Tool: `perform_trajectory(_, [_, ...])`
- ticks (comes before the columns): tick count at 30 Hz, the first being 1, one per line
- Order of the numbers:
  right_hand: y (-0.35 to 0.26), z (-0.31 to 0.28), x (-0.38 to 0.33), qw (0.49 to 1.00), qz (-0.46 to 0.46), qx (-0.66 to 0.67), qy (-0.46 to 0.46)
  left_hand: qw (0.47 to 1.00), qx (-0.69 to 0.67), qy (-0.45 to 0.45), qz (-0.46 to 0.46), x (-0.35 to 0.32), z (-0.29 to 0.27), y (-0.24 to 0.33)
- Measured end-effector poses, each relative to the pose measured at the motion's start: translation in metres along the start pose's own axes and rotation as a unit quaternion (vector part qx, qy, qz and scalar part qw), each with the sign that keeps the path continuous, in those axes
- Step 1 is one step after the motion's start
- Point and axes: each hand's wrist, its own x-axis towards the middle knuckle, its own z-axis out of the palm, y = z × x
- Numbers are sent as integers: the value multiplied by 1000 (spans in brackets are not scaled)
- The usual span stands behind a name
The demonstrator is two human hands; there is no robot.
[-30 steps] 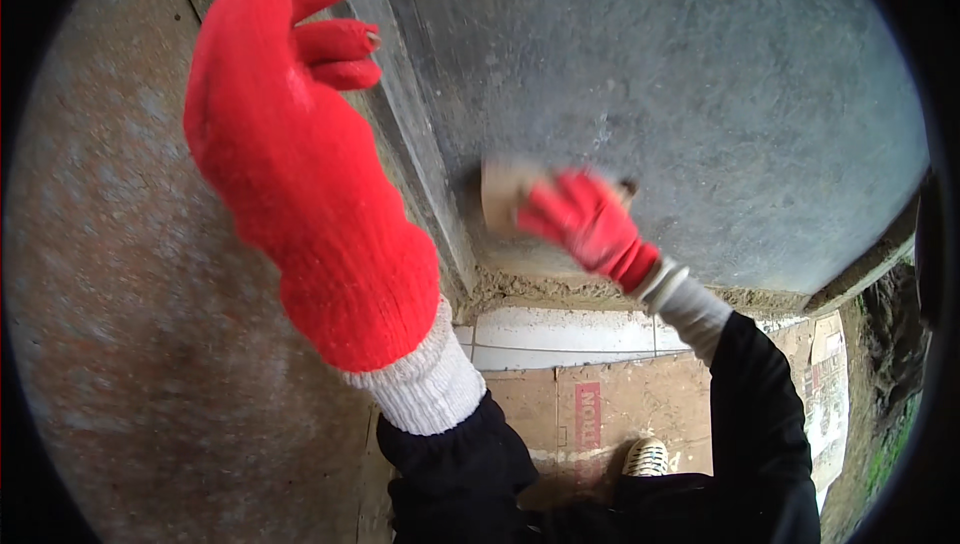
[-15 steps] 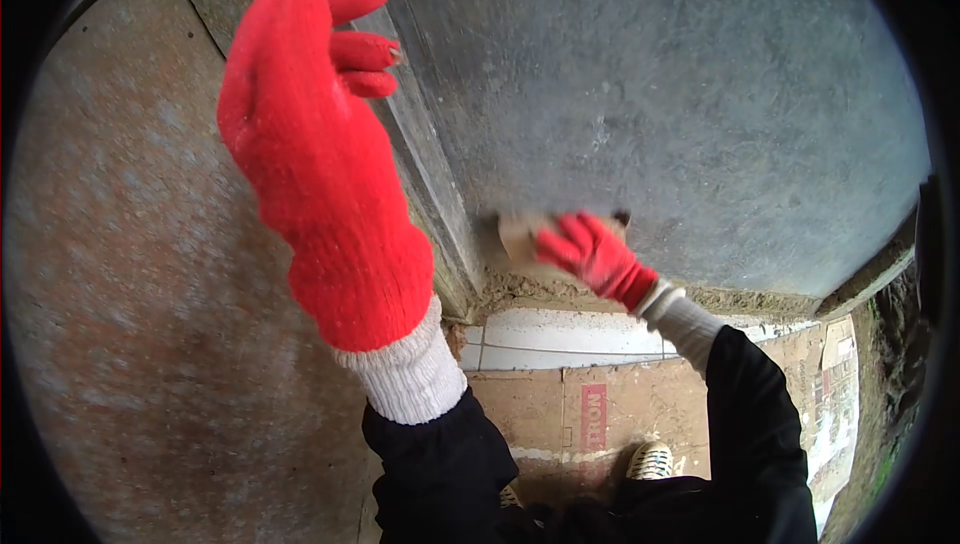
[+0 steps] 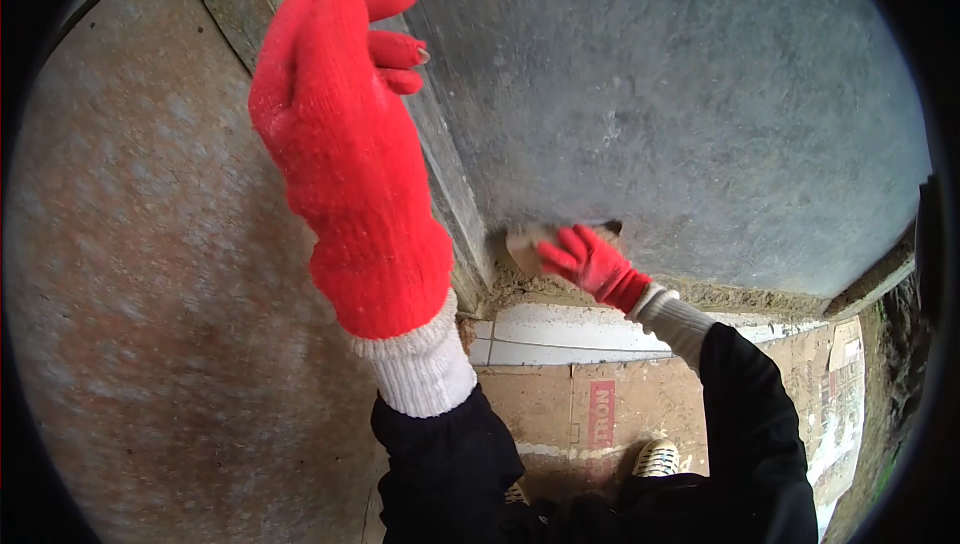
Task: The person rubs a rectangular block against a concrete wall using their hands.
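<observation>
My left hand (image 3: 345, 134), in a red knit glove with a white cuff, is raised at the upper left beside the grey frame strip (image 3: 445, 159). Its fingers are parted and slightly bent, with nothing visible in them. A flat brown piece (image 3: 523, 246) lies against the lower edge of a dark grey panel (image 3: 680, 114), close to the inner corner. My right hand (image 3: 600, 269), also in a red glove, has its fingers closed over that piece and partly hides it. The piece's material is unclear.
A worn, reddish-brown board (image 3: 180, 274) fills the left side. Rough, crumbly mortar (image 3: 740, 296) runs along the panel's lower edge, above white tiles (image 3: 570, 329). Flattened cardboard (image 3: 545, 404) covers the ground around my shoes (image 3: 656, 458).
My right hand and the brown piece have moved slightly down and left along the panel. The left hand keeps its pose; the whole view has shifted a little.
</observation>
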Motion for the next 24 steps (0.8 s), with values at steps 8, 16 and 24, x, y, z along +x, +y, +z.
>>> perform_trajectory(8, [61, -145, 127, 942, 270, -96, 176, 999, 4, 15, -30, 1, -10, -13])
perform_trajectory(16, [-2, 10, 17, 997, -39, -68, 9, 999, -24, 15, -30, 0, 6, -16])
perform_trajectory(24, [52, -138, 141, 932, 281, -65, 221, 998, -7, 48, -45, 3, -16, -22])
